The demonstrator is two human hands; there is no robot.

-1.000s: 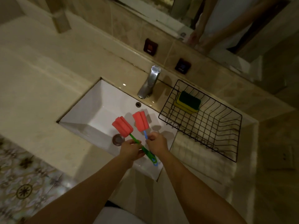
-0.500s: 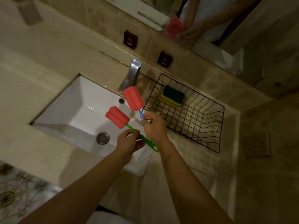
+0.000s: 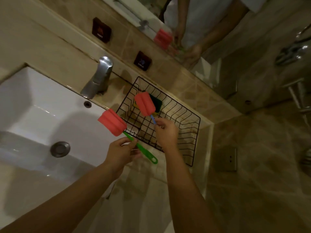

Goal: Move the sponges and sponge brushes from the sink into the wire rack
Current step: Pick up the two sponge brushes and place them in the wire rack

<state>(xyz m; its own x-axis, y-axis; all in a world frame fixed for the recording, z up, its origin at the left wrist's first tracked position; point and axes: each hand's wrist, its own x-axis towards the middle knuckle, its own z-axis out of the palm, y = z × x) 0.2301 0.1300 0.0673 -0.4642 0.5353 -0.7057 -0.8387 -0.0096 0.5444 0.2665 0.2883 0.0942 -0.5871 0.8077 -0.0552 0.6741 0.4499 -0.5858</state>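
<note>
My left hand point(image 3: 120, 153) grips the green handle of a sponge brush point(image 3: 112, 122) whose red foam head hangs over the sink's right edge, just left of the black wire rack point(image 3: 195, 132). My right hand point(image 3: 165, 132) holds the blue handle of a second red sponge brush point(image 3: 144, 103), its head raised above the rack's far left corner. A green and yellow sponge point(image 3: 157, 103) lies in that corner, partly hidden behind the foam head. The white sink point(image 3: 33, 101) holds no sponges that I can see.
A metal tap point(image 3: 98, 78) stands behind the sink, left of the rack. Two dark hot and cold wall buttons point(image 3: 101, 30) sit on the tiled backsplash. A mirror above reflects the person and a brush. A wall socket point(image 3: 226, 159) is on the right.
Both hands have carried the brushes up out of the sink and rightward. The blue-handled brush now hangs over the rack, the green-handled one at the sink's right edge.
</note>
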